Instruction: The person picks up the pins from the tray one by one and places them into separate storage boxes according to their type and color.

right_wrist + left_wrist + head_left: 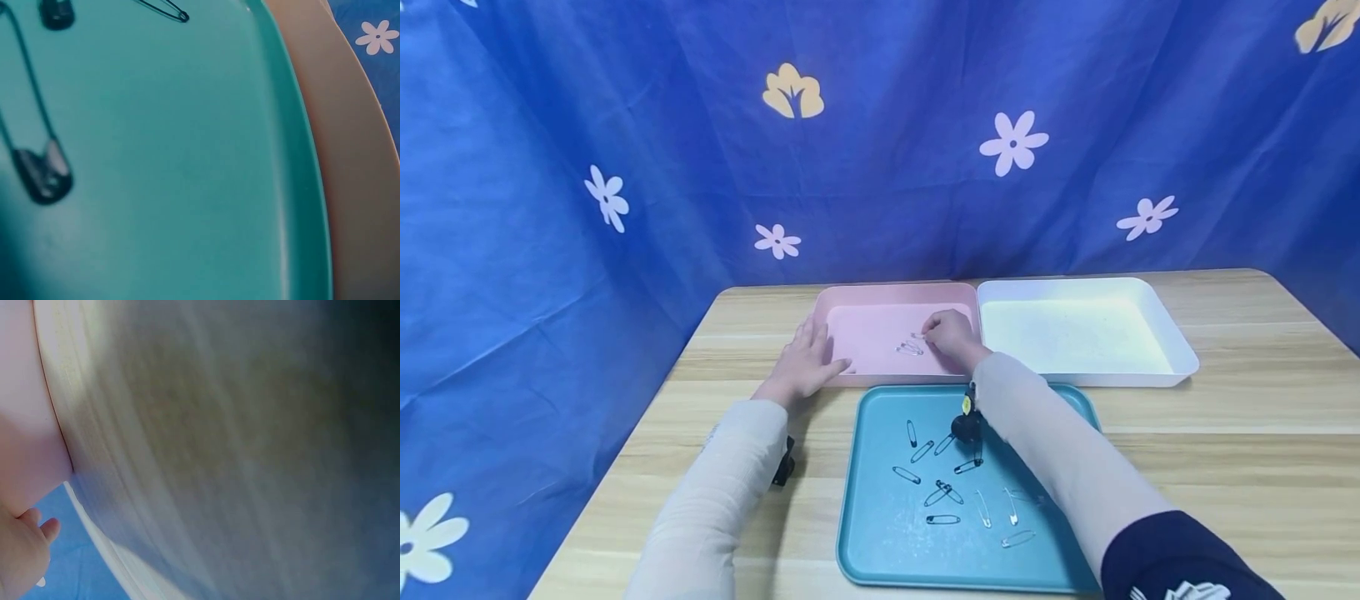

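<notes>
A safety pin [917, 336] juts — pinched — from the right grip [952, 334].

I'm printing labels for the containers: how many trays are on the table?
3: the pink tray at the back, the white tray to its right, and the teal tray nearest the person. Nothing suggests a hidden one.

There are two hands [801, 362], one tray [880, 554], two boxes [865, 325], at least nine black safety pins [943, 519] and at least five silver pins [910, 348].
</notes>
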Motion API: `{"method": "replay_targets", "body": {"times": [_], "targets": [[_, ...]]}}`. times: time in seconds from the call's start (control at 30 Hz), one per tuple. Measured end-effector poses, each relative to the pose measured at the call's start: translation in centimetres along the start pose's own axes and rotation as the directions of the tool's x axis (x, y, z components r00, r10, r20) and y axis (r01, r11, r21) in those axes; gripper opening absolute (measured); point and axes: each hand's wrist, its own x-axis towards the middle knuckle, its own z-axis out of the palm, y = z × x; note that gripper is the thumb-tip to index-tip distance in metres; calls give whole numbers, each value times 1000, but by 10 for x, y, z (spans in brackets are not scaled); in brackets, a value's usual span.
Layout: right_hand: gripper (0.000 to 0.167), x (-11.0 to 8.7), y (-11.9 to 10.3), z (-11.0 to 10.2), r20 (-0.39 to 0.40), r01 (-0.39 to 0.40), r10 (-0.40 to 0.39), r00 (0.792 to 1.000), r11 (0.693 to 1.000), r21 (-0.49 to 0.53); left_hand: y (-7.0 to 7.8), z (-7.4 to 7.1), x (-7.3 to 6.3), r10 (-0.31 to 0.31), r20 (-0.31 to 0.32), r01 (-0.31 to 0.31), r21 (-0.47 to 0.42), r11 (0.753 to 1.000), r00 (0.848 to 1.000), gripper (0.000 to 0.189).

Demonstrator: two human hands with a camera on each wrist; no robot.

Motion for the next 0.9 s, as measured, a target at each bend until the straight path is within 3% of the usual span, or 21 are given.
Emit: {"method": "replay_targets", "body": {"times": [0.33,0.77,0.9], "targets": [[11,3,-3,-2,15,59,-58,998,993,-102,1,0,1,-14,11,14,-5,1000,1000,85],[10,0,-2,-2,2,50,-50,999,993,-107,2,1,1,-3,5,3,-15,1000,1000,84],[10,-4,-2,-3,19,55,-54,998,996,-63,1,1,0,-1,8,1,-12,1000,1000,84]]}}
